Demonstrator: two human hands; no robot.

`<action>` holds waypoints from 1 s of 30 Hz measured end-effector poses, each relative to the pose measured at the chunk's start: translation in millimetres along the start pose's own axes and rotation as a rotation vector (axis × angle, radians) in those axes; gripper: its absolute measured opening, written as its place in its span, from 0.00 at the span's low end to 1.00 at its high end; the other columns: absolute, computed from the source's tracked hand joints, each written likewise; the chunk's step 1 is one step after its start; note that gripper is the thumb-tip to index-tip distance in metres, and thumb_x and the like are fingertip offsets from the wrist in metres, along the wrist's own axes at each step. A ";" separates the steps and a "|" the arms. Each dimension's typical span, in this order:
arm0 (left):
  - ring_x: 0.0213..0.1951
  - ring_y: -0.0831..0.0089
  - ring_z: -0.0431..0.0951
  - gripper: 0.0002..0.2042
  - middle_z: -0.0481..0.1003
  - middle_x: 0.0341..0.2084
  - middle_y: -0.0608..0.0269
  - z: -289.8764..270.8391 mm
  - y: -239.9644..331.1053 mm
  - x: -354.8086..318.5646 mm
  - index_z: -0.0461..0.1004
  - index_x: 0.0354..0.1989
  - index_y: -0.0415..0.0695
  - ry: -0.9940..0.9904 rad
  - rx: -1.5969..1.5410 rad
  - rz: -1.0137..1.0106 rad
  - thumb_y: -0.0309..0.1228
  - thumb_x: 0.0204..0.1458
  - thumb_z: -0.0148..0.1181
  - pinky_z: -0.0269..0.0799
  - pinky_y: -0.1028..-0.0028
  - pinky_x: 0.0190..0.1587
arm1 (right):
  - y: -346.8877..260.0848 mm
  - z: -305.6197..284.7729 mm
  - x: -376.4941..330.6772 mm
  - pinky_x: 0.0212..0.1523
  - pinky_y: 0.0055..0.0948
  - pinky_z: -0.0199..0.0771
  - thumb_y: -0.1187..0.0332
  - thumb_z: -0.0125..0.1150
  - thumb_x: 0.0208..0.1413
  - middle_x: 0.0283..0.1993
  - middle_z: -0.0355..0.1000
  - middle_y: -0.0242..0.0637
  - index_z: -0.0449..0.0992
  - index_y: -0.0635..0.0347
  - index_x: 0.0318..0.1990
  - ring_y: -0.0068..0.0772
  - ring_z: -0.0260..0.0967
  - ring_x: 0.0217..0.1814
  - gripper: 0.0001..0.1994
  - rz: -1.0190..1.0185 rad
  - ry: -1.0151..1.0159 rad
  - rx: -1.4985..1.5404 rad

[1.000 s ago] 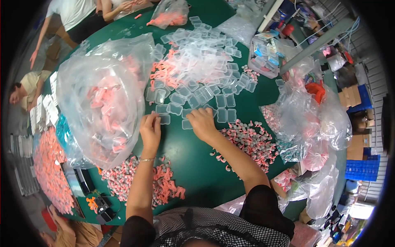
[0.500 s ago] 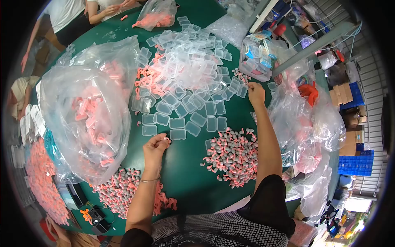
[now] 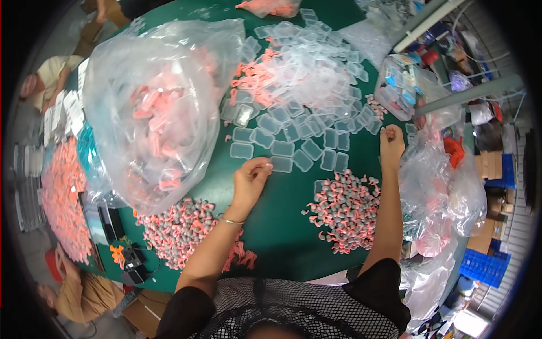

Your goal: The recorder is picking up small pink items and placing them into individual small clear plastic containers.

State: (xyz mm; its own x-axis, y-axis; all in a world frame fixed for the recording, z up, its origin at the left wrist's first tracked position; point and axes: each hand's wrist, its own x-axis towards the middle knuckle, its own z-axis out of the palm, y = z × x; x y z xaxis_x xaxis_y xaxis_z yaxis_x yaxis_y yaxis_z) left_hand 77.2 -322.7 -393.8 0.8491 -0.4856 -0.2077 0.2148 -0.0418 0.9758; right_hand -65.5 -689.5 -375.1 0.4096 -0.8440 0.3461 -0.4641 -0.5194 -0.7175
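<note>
My left hand (image 3: pixel 252 179) is closed in a pinch at the near edge of the laid-out clear plastic boxes (image 3: pixel 242 150). Its fingertips are right beside the nearest box (image 3: pixel 281 164); what they pinch, if anything, is too small to make out. Farther right, my right hand (image 3: pixel 392 146) has its fingers curled together, with their contents hidden. Just beyond it lies a small heap of tiny pink and grey pieces (image 3: pixel 375 105). Between my arms spreads a pile of small curved pink-and-grey pieces (image 3: pixel 349 212). A similar pile (image 3: pixel 175 234) lies left of my left forearm.
A big clear bag of pink parts (image 3: pixel 155 124) takes up the left of the green table (image 3: pixel 282 237). Stacked clear boxes (image 3: pixel 316 73) and pink pieces (image 3: pixel 254 82) lie ahead. A plastic bin (image 3: pixel 393 90) and clear bags (image 3: pixel 432 186) line the right. Other people sit at the left.
The whole view has shifted, so the table's contents appear farther right and higher. My right hand has drawn back a little from the small heap. My left hand stays pinched beside the nearest box.
</note>
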 end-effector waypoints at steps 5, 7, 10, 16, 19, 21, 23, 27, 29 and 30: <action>0.23 0.81 0.75 0.05 0.79 0.29 0.62 4.7 -0.5 1.7 0.79 0.35 0.39 0.064 0.133 0.149 0.23 0.50 0.63 0.70 0.80 0.27 | -102.8 18.8 -102.0 0.34 0.21 0.71 0.75 0.61 0.55 0.34 0.76 0.30 0.78 0.61 0.39 0.17 0.70 0.31 0.05 0.049 -0.516 0.410; 0.24 0.84 0.72 0.06 0.79 0.30 0.66 7.9 4.8 0.7 0.78 0.37 0.38 0.022 0.277 0.209 0.21 0.51 0.63 0.68 0.82 0.29 | -120.8 38.9 -139.8 0.35 0.21 0.72 0.75 0.64 0.52 0.33 0.77 0.33 0.77 0.62 0.37 0.22 0.75 0.32 0.05 -0.080 -0.549 0.392; 0.24 0.72 0.74 0.05 0.77 0.31 0.62 11.6 4.1 1.3 0.79 0.33 0.42 0.049 0.407 0.294 0.24 0.47 0.65 0.70 0.74 0.29 | -137.3 64.8 -166.6 0.37 0.28 0.72 0.75 0.66 0.47 0.32 0.76 0.34 0.76 0.60 0.35 0.33 0.76 0.34 0.07 -0.185 -0.526 0.288; 0.29 0.59 0.76 0.04 0.73 0.30 0.60 10.4 3.2 4.1 0.78 0.30 0.45 0.115 0.630 0.394 0.28 0.47 0.63 0.72 0.63 0.30 | -144.7 85.9 -183.1 0.46 0.37 0.57 0.67 0.67 0.45 0.35 0.69 0.28 0.77 0.52 0.33 0.34 0.66 0.43 0.07 -0.470 -0.300 -0.115; 0.27 0.61 0.76 0.05 0.74 0.30 0.60 9.2 3.5 2.4 0.78 0.32 0.44 0.102 0.734 0.439 0.28 0.47 0.64 0.73 0.66 0.29 | -146.9 83.9 -179.9 0.49 0.39 0.52 0.65 0.66 0.47 0.37 0.67 0.28 0.77 0.50 0.33 0.34 0.64 0.45 0.06 -0.562 -0.266 -0.233; 0.28 0.61 0.77 0.07 0.74 0.31 0.61 6.6 7.8 1.0 0.77 0.34 0.44 0.025 0.735 0.471 0.29 0.46 0.64 0.73 0.65 0.30 | -148.1 79.2 -175.2 0.49 0.40 0.51 0.65 0.65 0.47 0.37 0.67 0.28 0.77 0.50 0.33 0.34 0.64 0.45 0.06 -0.601 -0.270 -0.259; 0.29 0.60 0.77 0.09 0.73 0.31 0.60 0.8 7.7 1.2 0.76 0.36 0.43 -0.007 0.714 0.483 0.29 0.45 0.64 0.74 0.65 0.31 | -151.4 78.0 -170.6 0.50 0.39 0.52 0.65 0.65 0.47 0.37 0.68 0.28 0.77 0.50 0.32 0.33 0.64 0.44 0.05 -0.663 -0.314 -0.251; 0.31 0.59 0.77 0.17 0.72 0.33 0.59 -6.8 13.9 0.3 0.73 0.43 0.43 -0.090 0.714 0.489 0.29 0.41 0.66 0.74 0.65 0.33 | -170.7 95.5 -135.3 0.48 0.40 0.56 0.67 0.64 0.48 0.36 0.69 0.29 0.77 0.52 0.31 0.35 0.66 0.44 0.04 -0.660 -0.328 -0.146; 0.32 0.59 0.76 0.19 0.72 0.33 0.59 -9.9 16.0 -1.6 0.73 0.44 0.44 -0.083 0.720 0.508 0.29 0.41 0.65 0.73 0.65 0.33 | -198.9 121.9 -104.7 0.46 0.39 0.58 0.68 0.63 0.48 0.34 0.71 0.30 0.77 0.52 0.32 0.36 0.66 0.43 0.03 -0.711 -0.334 -0.036; 0.33 0.59 0.75 0.20 0.71 0.32 0.59 -8.0 16.3 -1.3 0.72 0.46 0.44 -0.093 0.715 0.532 0.28 0.41 0.65 0.73 0.64 0.34 | -209.6 137.8 -89.4 0.46 0.38 0.59 0.69 0.63 0.48 0.35 0.71 0.30 0.78 0.52 0.32 0.36 0.66 0.43 0.04 -0.759 -0.324 -0.017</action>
State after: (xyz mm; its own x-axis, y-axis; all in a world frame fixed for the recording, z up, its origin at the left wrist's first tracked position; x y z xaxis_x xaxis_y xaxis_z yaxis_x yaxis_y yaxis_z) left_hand 83.5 -315.7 -378.1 0.7011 -0.6638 0.2605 -0.5748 -0.3099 0.7573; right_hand 103.4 -486.8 -338.9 0.8213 -0.1835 0.5402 0.0198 -0.9372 -0.3483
